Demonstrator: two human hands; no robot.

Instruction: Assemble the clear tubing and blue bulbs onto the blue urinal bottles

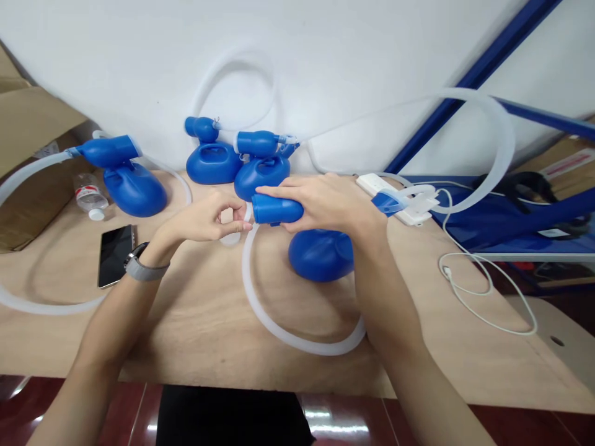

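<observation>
My right hand (325, 201) is wrapped round the blue neck (277, 209) of a urinal bottle, its mouth facing left. That bottle's rounded blue body (320, 255) rests on the table below, partly hidden by my right arm. At the mouth, my left hand (216, 217) has thumb and fingers closed on a thin translucent white piece (248, 212), which looks like the bottle's cap. A round translucent part (230, 238) shows just beneath these fingers. A white hose (260, 310) curves over the table in front of the bottle. A grey-strapped watch (145, 266) is on my left wrist.
More blue bottles with hoses stand behind: one at left (134, 189), two by the wall (211, 162) (260, 176). A phone (115, 255), plastic water bottle (90, 197) and cardboard box (37, 179) lie left. A power strip (395, 198) and white cable (488, 291) are right.
</observation>
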